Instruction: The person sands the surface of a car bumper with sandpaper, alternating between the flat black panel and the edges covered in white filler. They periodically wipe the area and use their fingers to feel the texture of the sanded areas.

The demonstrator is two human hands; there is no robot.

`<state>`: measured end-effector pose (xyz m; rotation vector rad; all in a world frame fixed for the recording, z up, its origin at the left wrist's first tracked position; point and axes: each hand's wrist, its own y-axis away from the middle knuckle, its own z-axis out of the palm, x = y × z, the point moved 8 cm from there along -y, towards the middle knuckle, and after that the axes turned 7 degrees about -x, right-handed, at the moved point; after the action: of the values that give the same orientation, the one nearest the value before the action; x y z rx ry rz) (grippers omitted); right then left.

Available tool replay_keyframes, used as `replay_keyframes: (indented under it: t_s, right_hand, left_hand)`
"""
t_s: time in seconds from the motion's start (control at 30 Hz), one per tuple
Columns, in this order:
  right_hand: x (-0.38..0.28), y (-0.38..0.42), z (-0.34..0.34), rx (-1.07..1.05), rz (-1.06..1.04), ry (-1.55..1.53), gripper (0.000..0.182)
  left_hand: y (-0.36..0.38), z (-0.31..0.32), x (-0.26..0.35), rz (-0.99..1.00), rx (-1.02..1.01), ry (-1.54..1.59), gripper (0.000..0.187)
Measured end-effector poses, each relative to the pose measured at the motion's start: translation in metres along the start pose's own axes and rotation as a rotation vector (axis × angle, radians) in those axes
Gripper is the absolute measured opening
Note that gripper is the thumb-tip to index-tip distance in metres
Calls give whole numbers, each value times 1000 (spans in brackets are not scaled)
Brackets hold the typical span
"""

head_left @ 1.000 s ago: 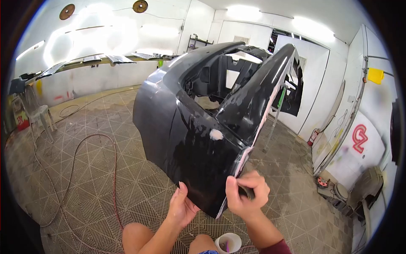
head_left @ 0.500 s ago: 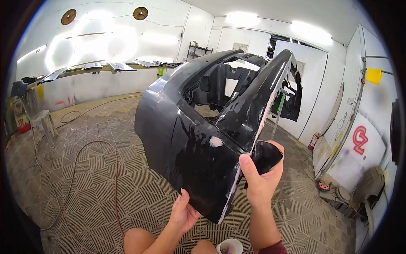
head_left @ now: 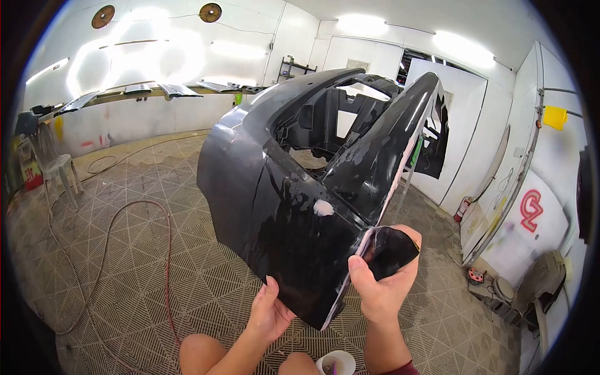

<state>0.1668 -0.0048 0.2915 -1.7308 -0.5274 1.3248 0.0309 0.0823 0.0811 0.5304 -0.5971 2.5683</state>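
A large grey-and-black car bumper [head_left: 294, 244] stands in front of me, its surface wet in patches, with a pale filler spot [head_left: 323, 207] and pinkish filler along its right edge. My left hand [head_left: 272, 312] grips the bumper's lower edge, thumb on the outer face and the other fingers partly hidden behind it. A dark, wet-looking sheet, apparently sandpaper [head_left: 394, 251], curves up out of my right hand [head_left: 384, 287]. That hand is closed on the sheet, and its thumb presses at the bumper's right edge.
Below, between my knees, stands a white bucket [head_left: 337, 362]. A red hose [head_left: 167, 262] winds over the patterned floor tiles at left. A plastic chair [head_left: 59, 165] is by the left wall. At right are a fire extinguisher [head_left: 462, 209] and dark parts [head_left: 537, 281].
My right hand has slid down along the bumper's right edge with the sandpaper. My left hand keeps its hold on the lower edge.
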Motion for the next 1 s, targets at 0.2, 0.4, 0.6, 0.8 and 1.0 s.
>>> replay_keyframes:
  t_s: [0.2, 0.4, 0.6, 0.8, 1.0]
  right_hand:
    - [-10, -6, -5, 18, -102, 2, 49]
    - [-9, -27, 0, 52, -12, 1, 44]
    - [-9, -18, 5, -5, 9, -19, 48]
    - [-10, -11, 4, -13, -5, 11, 53]
    - [-12, 1, 3, -25, 49, 55, 55]
  left_hand:
    - [0, 17, 5, 37, 71, 71, 52]
    - [-4, 5, 0, 38, 15, 123, 51]
    - [-3, 13, 6, 53, 25, 72, 52]
    - [-3, 4, 2, 10, -20, -23, 66]
    - [-3, 8, 6, 35, -8, -36, 64]
